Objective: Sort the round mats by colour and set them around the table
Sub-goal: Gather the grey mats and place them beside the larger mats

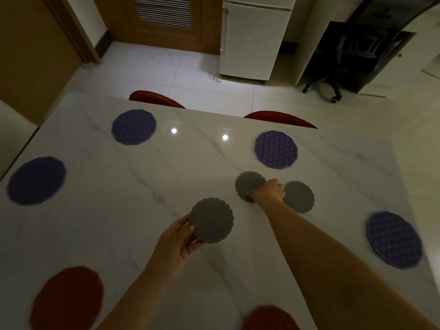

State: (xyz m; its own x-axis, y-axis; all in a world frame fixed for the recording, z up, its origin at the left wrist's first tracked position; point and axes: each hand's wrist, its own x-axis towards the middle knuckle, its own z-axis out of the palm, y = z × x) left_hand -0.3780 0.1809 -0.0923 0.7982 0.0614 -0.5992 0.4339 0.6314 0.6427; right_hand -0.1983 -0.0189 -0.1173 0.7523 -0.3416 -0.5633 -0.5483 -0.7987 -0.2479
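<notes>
My left hand (pixel 177 239) holds a small grey scalloped mat (pixel 212 220) just above the white marble table (pixel 142 186). My right hand (pixel 269 191) reaches farther out and grips the edge of a second grey mat (pixel 248 183). A third grey mat (pixel 300 196) lies flat right beside that hand. Several large purple mats lie around the table: far left (pixel 134 126), left edge (pixel 37 181), far right (pixel 276 149) and right edge (pixel 394 239). Two red mats lie near me, one at the left (pixel 67 300) and one at the bottom edge (pixel 269 317).
Two red chair backs (pixel 154 99) (pixel 281 118) stand at the table's far edge. Beyond them are a tiled floor, a white fridge (pixel 252 39), a wooden door (pixel 164 20) and a black office chair (pixel 333 75) under a desk.
</notes>
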